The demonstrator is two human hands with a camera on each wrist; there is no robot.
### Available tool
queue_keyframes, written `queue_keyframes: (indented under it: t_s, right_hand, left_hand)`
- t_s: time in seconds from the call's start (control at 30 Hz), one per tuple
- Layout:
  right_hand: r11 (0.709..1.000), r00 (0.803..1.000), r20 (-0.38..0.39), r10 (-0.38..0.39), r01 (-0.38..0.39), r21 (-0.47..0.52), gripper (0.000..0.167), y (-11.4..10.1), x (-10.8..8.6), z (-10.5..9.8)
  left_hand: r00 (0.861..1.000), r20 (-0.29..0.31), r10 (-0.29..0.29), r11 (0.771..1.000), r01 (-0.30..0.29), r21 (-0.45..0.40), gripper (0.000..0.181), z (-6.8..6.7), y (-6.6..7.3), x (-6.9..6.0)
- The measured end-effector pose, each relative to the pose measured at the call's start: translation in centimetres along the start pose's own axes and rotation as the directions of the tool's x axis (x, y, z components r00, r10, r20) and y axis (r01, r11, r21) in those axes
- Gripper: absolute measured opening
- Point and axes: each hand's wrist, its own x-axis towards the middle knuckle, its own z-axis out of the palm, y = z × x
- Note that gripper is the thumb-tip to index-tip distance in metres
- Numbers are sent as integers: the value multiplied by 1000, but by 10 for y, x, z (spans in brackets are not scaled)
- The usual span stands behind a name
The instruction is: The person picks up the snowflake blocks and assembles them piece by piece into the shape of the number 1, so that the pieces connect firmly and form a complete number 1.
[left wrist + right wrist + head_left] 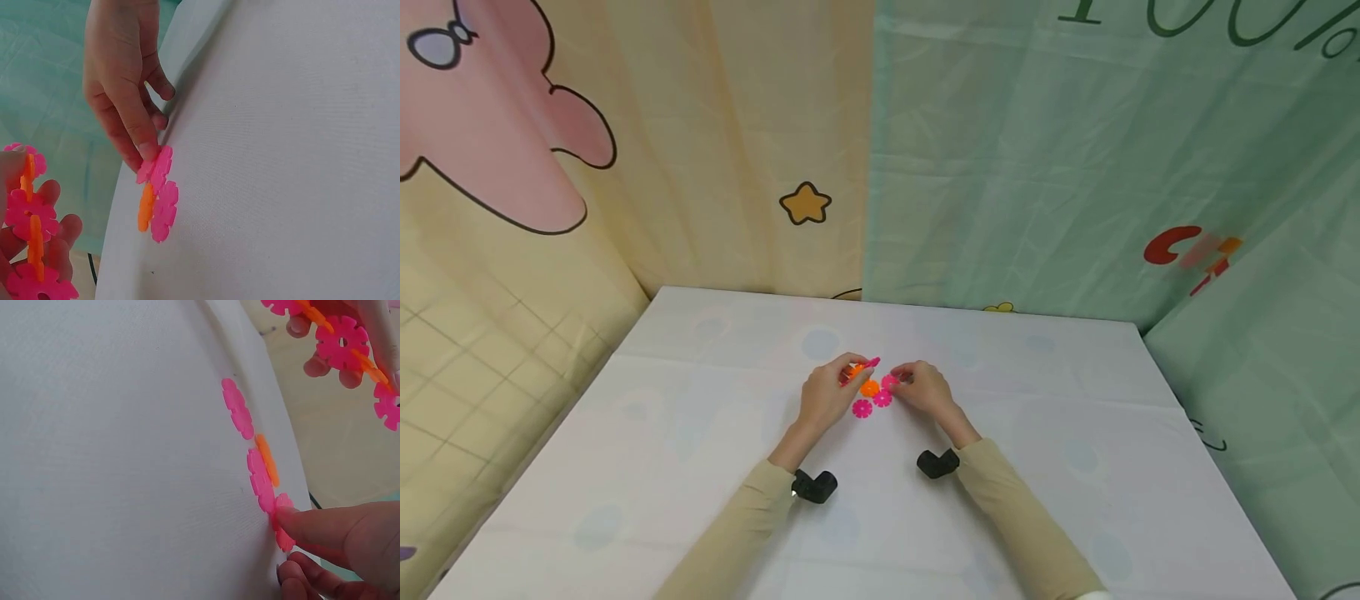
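Note:
My left hand [823, 398] holds a chain of interlocking snowflake discs, up off the table. In the right wrist view its pink disc [331, 350] alternates with orange discs [373, 370] slotted in crosswise. My right hand [931, 392] pinches a loose pink snowflake disc [286, 539] at the table surface, thumb on its face. Beside it, another pink disc [882, 398] lies flat. An orange disc [869, 388] rests between the hands, and one more pink disc [862, 408] lies closer to me. Part of the chain is hidden behind the left fingers.
A white cloth with faint blue dots covers the table [1000, 517]. Patterned curtains stand behind it, a yellow curtain [730, 150] on the left and a green curtain [1000, 167] on the right. Each wrist wears a black camera mount [815, 487].

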Motion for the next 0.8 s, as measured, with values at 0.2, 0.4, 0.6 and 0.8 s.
queue_keyframes:
  t_s: [0.2,0.4,0.6,0.8]
  right_hand:
    - [1000,999,-31,-14,15,20,23,3,-2,1]
    - [995,999,-29,-32,34,89,21,10,-3,0]
    - [983,997,-65,-48,59,175,21,10,-5,-6]
    - [965,990,-133,-49,81,247,22,9,-7,-10]
  left_hand:
    - [1000,2,-9,1000,10,-26,27,4,-2,-1]
    - [1000,1,-18,999,18,-36,25,6,-1,-2]
    - [999,7,-47,997,47,-57,25,8,1,0]
    - [996,31,-86,994,88,-69,25,11,2,0]
